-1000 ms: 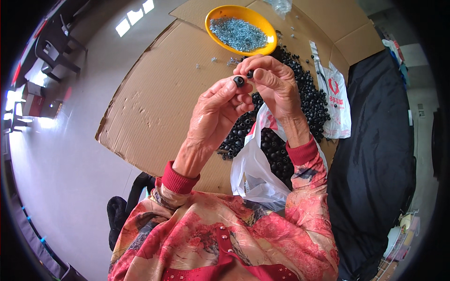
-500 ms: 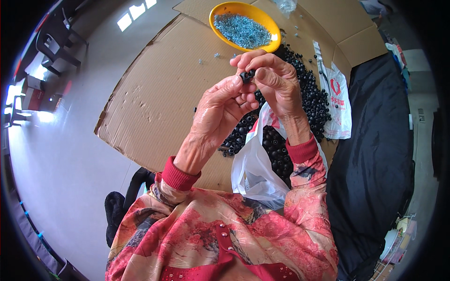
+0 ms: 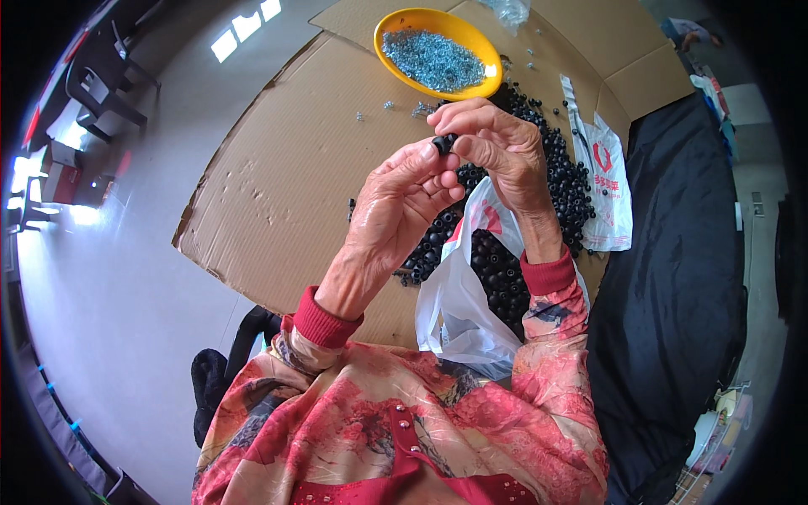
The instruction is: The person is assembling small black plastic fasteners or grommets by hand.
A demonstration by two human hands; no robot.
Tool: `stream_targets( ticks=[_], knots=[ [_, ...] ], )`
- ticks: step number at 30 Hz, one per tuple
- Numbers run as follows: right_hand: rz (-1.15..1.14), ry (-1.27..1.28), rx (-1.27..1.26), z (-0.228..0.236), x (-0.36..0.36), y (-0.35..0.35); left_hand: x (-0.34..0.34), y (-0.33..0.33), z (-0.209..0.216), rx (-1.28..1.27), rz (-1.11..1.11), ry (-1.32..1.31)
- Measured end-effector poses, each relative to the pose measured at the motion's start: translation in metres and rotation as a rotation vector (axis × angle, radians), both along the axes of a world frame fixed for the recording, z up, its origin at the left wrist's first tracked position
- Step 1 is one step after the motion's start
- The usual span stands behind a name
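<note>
Between the fingertips of both hands is a small black round plastic piece (image 3: 444, 145) with a hole in its end. My left hand (image 3: 394, 198) pinches it from the left with thumb and forefinger, the other fingers curled. From the right, my right hand (image 3: 509, 160) closes thumb and fingers on its other side; part of the piece is hidden there. Below my hands, a white plastic bag (image 3: 446, 311) lies open with larger black round pieces (image 3: 502, 278) in it. A heap of small black pieces (image 3: 566, 181) spreads beside my right hand.
A yellow bowl (image 3: 493, 74) of small silvery screws (image 3: 433, 61) stands at the far side of the cardboard (image 3: 278, 177). Several loose screws (image 3: 388, 105) lie nearby. A flat white bag (image 3: 610, 227) and black cloth (image 3: 665, 278) are at right. Dark chairs (image 3: 99, 94) stand far left.
Both hands have shifted very slightly to the right and down, still gripping the black piece. The fingers of my right hand have moved a little around it.
</note>
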State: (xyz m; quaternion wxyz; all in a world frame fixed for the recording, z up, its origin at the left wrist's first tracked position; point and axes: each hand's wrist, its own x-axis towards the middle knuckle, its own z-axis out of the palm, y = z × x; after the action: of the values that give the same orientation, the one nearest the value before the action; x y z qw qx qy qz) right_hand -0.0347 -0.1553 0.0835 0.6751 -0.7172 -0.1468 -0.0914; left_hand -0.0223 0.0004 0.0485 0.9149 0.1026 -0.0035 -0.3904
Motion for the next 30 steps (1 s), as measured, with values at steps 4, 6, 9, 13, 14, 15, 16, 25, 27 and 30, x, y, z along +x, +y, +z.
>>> stream_targets(
  ticks=[4,6,9,13,14,15,16,25,27,30],
  knots=[
    [-0.008,-0.009,-0.059,0.0065,-0.0022,-0.0021,-0.0004,-0.0002,0.0001,0.045,-0.001,-0.009],
    [-0.009,-0.022,-0.115,0.0082,-0.0017,-0.0037,-0.0002,0.0003,-0.0013,0.053,-0.004,-0.016],
    [0.016,-0.005,-0.118,0.0108,-0.0019,-0.0027,0.0006,0.0009,-0.0027,0.039,-0.004,-0.021],
    [0.027,0.017,-0.130,0.0093,-0.0012,-0.0069,0.0004,0.0002,-0.0031,0.041,-0.032,0.012],
    [0.032,0.032,-0.114,0.0089,-0.0017,-0.0070,0.0001,-0.0001,-0.0027,0.039,-0.034,0.016],
    [0.034,0.045,-0.098,0.0083,-0.0025,-0.0074,0.0002,-0.0005,-0.0030,0.040,-0.042,0.015],
    [0.026,0.044,-0.096,0.0082,-0.0032,-0.0077,0.0005,-0.0005,-0.0032,0.037,-0.042,0.022],
    [-0.068,0.045,-0.200,0.0070,-0.0052,-0.0089,0.0007,-0.0013,-0.0056,0.043,-0.040,0.029],
    [-0.097,-0.075,-0.331,0.0055,-0.0045,-0.0090,0.0008,-0.0017,-0.0060,0.053,-0.037,0.033],
    [-0.210,-0.230,-0.594,0.0110,-0.0089,-0.0041,0.0010,-0.0025,-0.0079,0.066,-0.034,0.021]
  ],
)
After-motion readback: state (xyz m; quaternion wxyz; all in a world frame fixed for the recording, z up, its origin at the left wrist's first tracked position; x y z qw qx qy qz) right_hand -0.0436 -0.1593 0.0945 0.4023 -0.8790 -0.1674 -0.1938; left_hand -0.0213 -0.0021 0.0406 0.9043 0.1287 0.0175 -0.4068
